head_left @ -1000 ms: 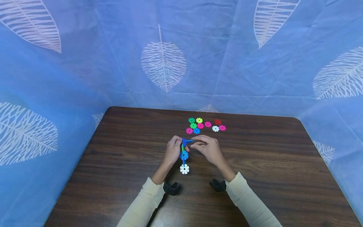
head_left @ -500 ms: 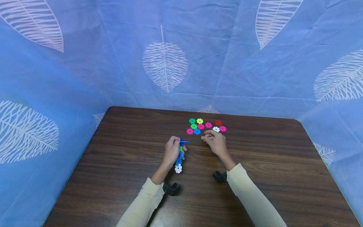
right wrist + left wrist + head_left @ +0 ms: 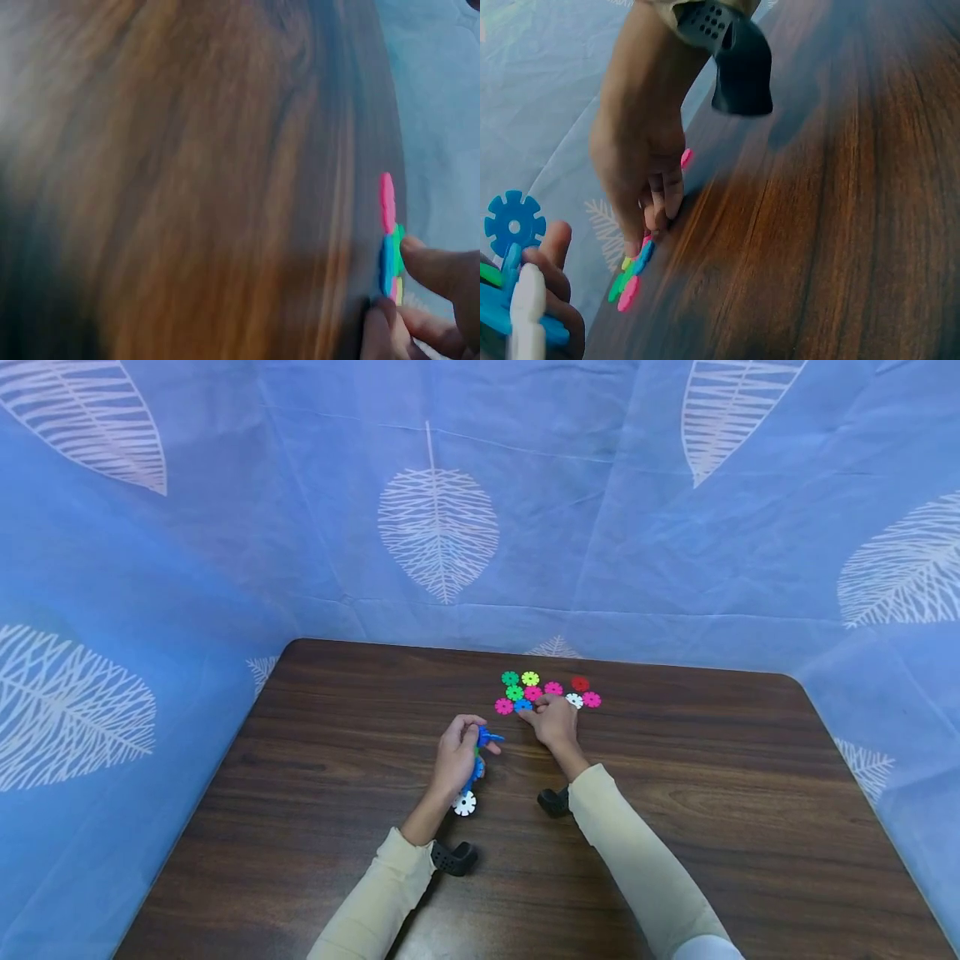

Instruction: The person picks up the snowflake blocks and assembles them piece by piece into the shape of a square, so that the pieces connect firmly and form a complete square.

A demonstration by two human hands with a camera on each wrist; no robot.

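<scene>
In the head view my left hand (image 3: 456, 756) grips a joined chain of toothed discs: a dark blue piece (image 3: 483, 737) at the top, green and blue below, and a white disc (image 3: 465, 803) at the bottom. The left wrist view shows a blue disc (image 3: 514, 223) and a white disc (image 3: 528, 307) beside the left fingers. My right hand (image 3: 557, 723) is at the loose discs, its fingertips by a blue disc (image 3: 522, 705). In the right wrist view the thumb and fingers are parted around the blue disc (image 3: 387, 264); no grip on it shows.
Several loose discs lie near the table's far edge: green (image 3: 510, 678), yellow (image 3: 530, 678), pink (image 3: 503, 706), red (image 3: 581, 682) and white (image 3: 574, 701) among them. A blue cloth with white leaf patterns (image 3: 438, 531) hangs behind the wooden table (image 3: 712, 777).
My right hand has left the joined piece and moved away to the loose discs. My left hand keeps its grip, and the chain's lower white end has swung to the left.
</scene>
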